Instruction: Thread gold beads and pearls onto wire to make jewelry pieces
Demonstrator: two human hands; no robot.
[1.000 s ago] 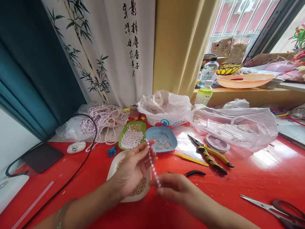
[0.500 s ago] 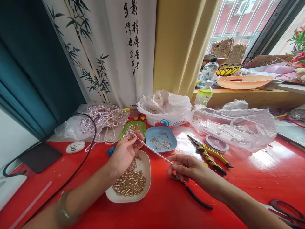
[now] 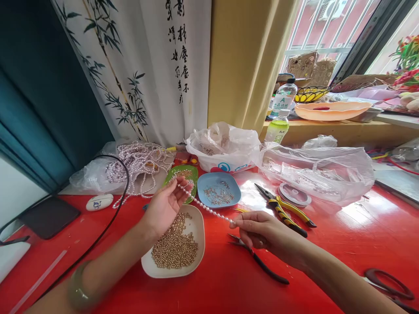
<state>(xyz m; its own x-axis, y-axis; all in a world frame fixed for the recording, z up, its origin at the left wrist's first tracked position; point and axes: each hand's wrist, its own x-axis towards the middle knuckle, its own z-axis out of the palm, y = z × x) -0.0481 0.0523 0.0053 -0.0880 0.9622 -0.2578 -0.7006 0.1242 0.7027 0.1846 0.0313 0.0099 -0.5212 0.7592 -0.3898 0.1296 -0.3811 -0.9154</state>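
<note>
A strand of small white pearl beads (image 3: 208, 209) runs between my two hands, sagging slightly. My left hand (image 3: 166, 208) is turned palm up with its fingers loosely curled, and the strand's far part lies between thumb and fingers. My right hand (image 3: 257, 231) pinches the near end of the strand between thumb and forefinger. Beneath my left hand stands a cream dish (image 3: 200, 244) holding gold beads (image 3: 175, 248). A blue dish (image 3: 237, 188) with small metal findings and a green dish (image 3: 195, 172) with gold pieces sit behind. Black-handled pliers (image 3: 268, 267) lie below my right hand.
Yellow-and-black pliers (image 3: 288, 213) and a clear spool (image 3: 296, 196) lie right of centre. Scissors (image 3: 388, 281) rest at the lower right. Piled pearl strands (image 3: 139, 159), a black cable (image 3: 126, 192) and plastic bags (image 3: 322, 174) surround the red table (image 3: 225, 279).
The left hand's fingers have loosened and its palm shows more. My right hand keeps its pinch on the strand's end. The whole view has shifted slightly.
</note>
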